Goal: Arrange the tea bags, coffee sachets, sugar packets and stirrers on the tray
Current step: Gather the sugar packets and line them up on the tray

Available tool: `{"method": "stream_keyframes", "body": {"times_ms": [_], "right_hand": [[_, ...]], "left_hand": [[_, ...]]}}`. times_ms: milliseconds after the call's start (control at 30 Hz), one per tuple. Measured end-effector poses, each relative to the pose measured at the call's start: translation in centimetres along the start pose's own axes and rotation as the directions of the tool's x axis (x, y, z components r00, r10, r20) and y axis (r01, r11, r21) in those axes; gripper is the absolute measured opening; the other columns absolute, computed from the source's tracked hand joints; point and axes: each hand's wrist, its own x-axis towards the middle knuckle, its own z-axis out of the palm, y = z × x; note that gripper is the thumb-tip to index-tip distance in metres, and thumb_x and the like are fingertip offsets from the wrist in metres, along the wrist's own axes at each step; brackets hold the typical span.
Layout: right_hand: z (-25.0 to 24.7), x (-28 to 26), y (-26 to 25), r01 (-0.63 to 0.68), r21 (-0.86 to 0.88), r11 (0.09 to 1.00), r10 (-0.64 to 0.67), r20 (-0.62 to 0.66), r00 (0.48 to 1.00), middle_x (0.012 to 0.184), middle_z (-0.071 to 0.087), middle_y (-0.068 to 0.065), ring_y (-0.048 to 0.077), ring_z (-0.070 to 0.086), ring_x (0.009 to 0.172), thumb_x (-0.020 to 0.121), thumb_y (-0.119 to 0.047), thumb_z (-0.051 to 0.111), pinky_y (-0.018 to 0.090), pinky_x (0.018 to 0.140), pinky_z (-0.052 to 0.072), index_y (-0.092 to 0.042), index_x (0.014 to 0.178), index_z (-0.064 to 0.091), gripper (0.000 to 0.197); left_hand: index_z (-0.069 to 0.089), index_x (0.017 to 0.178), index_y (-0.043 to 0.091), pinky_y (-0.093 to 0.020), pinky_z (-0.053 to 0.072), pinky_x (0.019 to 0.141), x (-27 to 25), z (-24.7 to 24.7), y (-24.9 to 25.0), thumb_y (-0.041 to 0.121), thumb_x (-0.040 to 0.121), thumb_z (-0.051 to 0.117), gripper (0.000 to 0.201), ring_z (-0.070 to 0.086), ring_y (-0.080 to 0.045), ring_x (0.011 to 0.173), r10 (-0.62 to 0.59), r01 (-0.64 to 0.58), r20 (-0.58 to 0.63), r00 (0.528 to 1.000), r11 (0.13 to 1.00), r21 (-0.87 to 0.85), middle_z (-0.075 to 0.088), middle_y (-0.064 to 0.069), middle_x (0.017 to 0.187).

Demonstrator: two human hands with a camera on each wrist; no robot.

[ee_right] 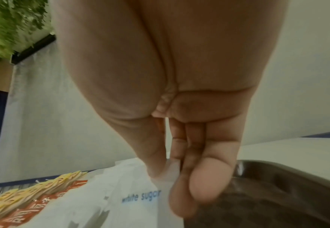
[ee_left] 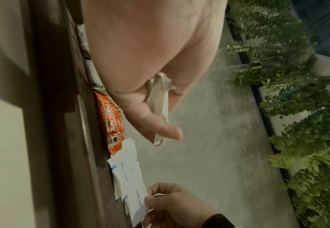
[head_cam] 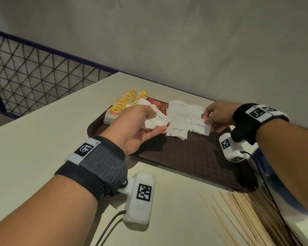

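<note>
Materials I can make out: dark brown plastic tray (head_cam: 194,157), floor finely textured and matt, rim smoother. White paper sugar packets (head_cam: 178,119), matt and crinkled, blue print. Red-orange coffee sachets (ee_left: 111,121) look like glossy foil or film, catching highlights. Yellow tea bag envelopes (head_cam: 130,98) read as paper, slight sheen. Pale thin wooden stirrers (head_cam: 238,215), bare and matt. Off-white tabletop (head_cam: 43,139) smooth, low sheen. Grey wall (head_cam: 185,41) rough, plaster-like, matt. Black wristbands (head_cam: 103,167) are knitted cloth; white camera housings (head_cam: 140,196) matt plastic.
</note>
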Motion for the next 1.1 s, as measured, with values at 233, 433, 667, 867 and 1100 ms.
{"method": "stream_keyframes", "body": {"times_ms": [233,433,667,867,1100], "right_hand": [[1.1,0.1,-0.4,-0.064,0.160,0.985,0.060,0.031,0.998,0.095,0.064,0.035,0.042,0.070,0.082,0.085,-0.007,0.081,0.050,0.079,0.062,0.002,0.113,0.057,0.038],[1.7,-0.5,-0.1,-0.110,0.196,0.974,0.096,0.080,0.992,0.121,0.063,0.037,0.049,0.069,0.104,0.077,0.002,0.084,0.056,0.097,0.055,0.008,0.130,0.051,0.062],[2.7,0.4,-0.8,-0.097,0.188,0.977,0.091,0.043,0.995,0.094,0.068,0.024,0.040,0.072,0.085,0.078,-0.003,0.085,0.057,0.096,0.055,0.011,0.116,0.059,0.048],[2.9,1.0,-0.8,-0.078,0.139,0.987,0.074,0.039,0.997,0.069,0.067,0.014,0.032,0.069,0.065,0.078,-0.009,0.087,0.053,0.091,0.059,0.000,0.087,0.060,0.030],[0.4,-2.7,-1.9,-0.030,0.280,0.960,0.051,-0.070,0.996,0.094,0.062,0.015,0.024,0.064,0.066,0.091,-0.025,0.076,0.039,0.066,0.059,0.000,0.110,0.058,0.036]], "left_hand": [[0.058,0.125,-0.003,-0.029,0.061,0.054,0.0,-0.1,-0.1,-0.009,0.096,0.054,0.030,0.079,-0.034,0.073,-0.031,0.031,0.031,0.999,0.999,-0.016,0.069,-0.024,0.120],[0.058,0.126,0.001,-0.029,0.060,0.053,-0.1,0.0,-0.1,-0.008,0.096,0.055,0.031,0.079,-0.036,0.079,-0.045,0.045,0.032,0.998,0.999,-0.003,0.070,-0.024,0.121],[0.059,0.122,-0.001,-0.028,0.060,0.053,0.0,0.1,-0.1,-0.008,0.096,0.055,0.027,0.079,-0.035,0.079,-0.034,0.034,0.035,0.999,0.999,-0.007,0.071,-0.024,0.119],[0.058,0.126,-0.001,-0.029,0.061,0.053,0.0,0.1,-0.1,-0.005,0.097,0.055,0.030,0.079,-0.035,0.076,-0.019,0.020,0.037,0.999,1.000,-0.022,0.070,-0.024,0.120],[0.057,0.127,-0.003,-0.031,0.063,0.060,-0.5,0.2,-0.1,-0.011,0.096,0.052,0.032,0.077,-0.041,0.095,-0.045,0.051,0.128,0.991,0.998,-0.041,0.071,-0.026,0.121]]}}
